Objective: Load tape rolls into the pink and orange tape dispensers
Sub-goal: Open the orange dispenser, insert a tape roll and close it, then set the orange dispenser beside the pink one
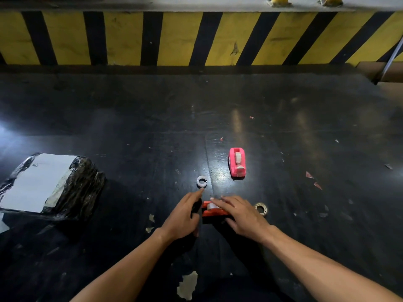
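Note:
The orange tape dispenser lies on the black table between my hands, with a pale tape roll sitting in it. My right hand rests on top of it, fingers spread over the roll. My left hand holds the dispenser's left end, index finger stretched toward a white plastic ring that lies apart. The pink dispenser stands farther back on the right with a roll inside it. A small, nearly used-up tape roll lies just right of my right hand.
A bundle wrapped in black plastic with a white label sits at the left. A yellow-and-black striped wall closes the table's far side. Cardboard stands at the back right. Scraps of paper and tape dot the table top.

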### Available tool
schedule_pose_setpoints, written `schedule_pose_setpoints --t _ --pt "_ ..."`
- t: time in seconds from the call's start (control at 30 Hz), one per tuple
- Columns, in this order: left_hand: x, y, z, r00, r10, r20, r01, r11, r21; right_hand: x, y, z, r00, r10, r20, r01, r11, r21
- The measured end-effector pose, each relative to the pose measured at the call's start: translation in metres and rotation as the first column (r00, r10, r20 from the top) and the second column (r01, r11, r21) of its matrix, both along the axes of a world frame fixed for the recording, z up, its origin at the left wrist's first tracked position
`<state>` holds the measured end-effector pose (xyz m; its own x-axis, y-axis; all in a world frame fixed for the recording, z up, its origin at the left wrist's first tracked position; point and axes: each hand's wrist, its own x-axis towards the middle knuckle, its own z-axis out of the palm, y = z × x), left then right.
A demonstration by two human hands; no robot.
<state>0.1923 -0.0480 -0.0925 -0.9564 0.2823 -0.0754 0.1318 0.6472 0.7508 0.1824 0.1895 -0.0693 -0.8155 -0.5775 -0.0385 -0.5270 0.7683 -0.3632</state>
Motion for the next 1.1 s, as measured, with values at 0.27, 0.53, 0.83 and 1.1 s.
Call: schedule_pose_setpoints --t 0.27,0.53,0.83,1.1 --pt "-0.050 0.001 0.004 0.986 0.165 0.015 -0.162 0.980 -0.119 -0.014 -0.002 -0.003 0.986 -0.158 -0.049 0.149 0.977 -0.152" --pt "-0.105 0.008 0.009 0.996 -0.013 0.086 0.035 0.965 -0.260 -0.073 -0.042 0.012 0.837 -0.543 0.070 0.538 0.791 -0.293" --pt "-0.139 -0.002 0.013 0.954 0.299 -0.006 -0.295 0.937 -0.187 -0.111 -0.083 0.009 0.778 -0.608 0.158 0.629 0.751 -0.203" --pt "-0.154 0.006 0.010 0.957 0.289 0.019 -0.279 0.938 -0.204 -0.130 -0.092 0.006 0.687 -0.715 0.131 0.727 0.676 -0.122"
